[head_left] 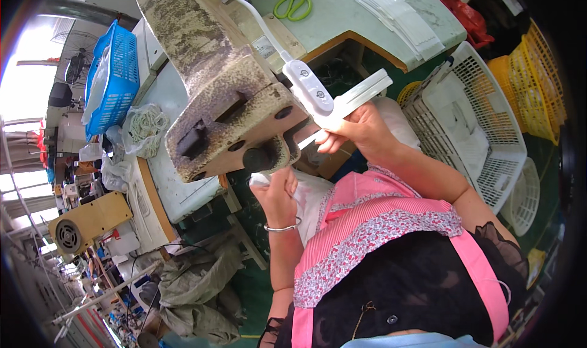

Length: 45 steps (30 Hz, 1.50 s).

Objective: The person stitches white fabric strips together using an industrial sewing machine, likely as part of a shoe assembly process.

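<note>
A worn, cream-coloured sewing machine head (226,103) fills the upper middle and hides the place where stitching would show. My right hand (362,128) is closed round a stack of flat white strips (367,91) at the machine's right side. A narrow white edge (309,140) runs from below those fingers toward the machine. Close under the machine's near end is my left hand (278,195), with fingers curled in and a metal bangle at the wrist. Something white shows beside its thumb, but what those fingers hold is hidden.
A white two-button lamp (310,88) on a bent neck hangs beside the strips. Green-handled scissors (293,6) and more white strips (400,18) lie on the pale table (342,12). At right stands a white basket (507,146); a blue basket (125,67) is at left.
</note>
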Each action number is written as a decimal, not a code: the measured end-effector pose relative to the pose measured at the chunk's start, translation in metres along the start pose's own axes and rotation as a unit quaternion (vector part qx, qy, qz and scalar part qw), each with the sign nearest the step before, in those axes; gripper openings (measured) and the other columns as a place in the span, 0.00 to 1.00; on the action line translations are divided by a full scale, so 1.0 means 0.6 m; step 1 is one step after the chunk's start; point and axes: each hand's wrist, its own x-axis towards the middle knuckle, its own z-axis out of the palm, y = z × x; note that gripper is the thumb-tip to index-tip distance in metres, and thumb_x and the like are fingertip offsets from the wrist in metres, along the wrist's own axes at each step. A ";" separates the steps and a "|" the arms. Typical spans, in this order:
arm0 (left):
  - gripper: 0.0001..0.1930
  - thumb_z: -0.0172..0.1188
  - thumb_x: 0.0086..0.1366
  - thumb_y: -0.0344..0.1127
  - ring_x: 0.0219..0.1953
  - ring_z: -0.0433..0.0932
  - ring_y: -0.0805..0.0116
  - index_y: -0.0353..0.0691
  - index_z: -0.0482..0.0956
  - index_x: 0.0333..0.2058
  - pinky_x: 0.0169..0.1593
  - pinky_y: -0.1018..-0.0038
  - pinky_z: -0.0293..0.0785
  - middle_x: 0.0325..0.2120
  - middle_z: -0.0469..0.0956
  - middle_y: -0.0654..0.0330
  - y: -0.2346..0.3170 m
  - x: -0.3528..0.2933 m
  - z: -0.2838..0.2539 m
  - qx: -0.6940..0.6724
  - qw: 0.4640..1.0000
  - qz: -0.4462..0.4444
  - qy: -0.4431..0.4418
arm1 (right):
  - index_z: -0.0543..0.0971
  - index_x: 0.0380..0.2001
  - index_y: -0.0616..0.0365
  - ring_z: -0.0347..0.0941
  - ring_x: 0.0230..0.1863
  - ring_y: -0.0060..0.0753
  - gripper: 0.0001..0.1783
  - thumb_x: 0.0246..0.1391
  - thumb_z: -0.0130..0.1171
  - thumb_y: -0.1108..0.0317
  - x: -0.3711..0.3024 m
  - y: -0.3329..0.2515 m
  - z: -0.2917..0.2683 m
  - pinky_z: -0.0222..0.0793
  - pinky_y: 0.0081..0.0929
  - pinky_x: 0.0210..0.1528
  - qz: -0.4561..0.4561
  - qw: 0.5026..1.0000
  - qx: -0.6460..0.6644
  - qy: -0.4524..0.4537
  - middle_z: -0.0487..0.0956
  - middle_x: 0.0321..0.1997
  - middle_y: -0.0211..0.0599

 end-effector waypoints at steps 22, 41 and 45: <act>0.04 0.60 0.64 0.26 0.12 0.57 0.84 0.32 0.76 0.31 0.15 0.84 0.51 0.18 0.71 0.64 0.008 0.003 -0.001 0.054 0.995 0.068 0.043 | 0.79 0.39 0.68 0.83 0.34 0.30 0.10 0.62 0.56 0.71 -0.001 0.006 0.025 0.81 0.21 0.36 0.008 1.000 0.000 -0.019 0.83 0.34 0.44; 0.12 0.56 0.59 0.20 0.12 0.57 0.82 0.38 0.67 0.20 0.15 0.83 0.52 0.16 0.65 0.67 0.002 0.037 -0.031 0.056 0.979 0.105 0.166 | 0.76 0.42 0.68 0.84 0.33 0.35 0.11 0.62 0.55 0.70 -0.035 -0.022 -0.016 0.81 0.23 0.35 -0.042 0.997 0.005 0.070 0.83 0.35 0.47; 0.09 0.55 0.59 0.19 0.12 0.57 0.82 0.39 0.69 0.23 0.15 0.84 0.52 0.16 0.64 0.68 0.011 0.043 -0.041 -0.038 0.975 0.069 0.206 | 0.74 0.41 0.66 0.84 0.34 0.35 0.09 0.62 0.55 0.70 -0.034 -0.016 -0.002 0.81 0.24 0.36 -0.042 0.997 0.022 0.055 0.83 0.34 0.47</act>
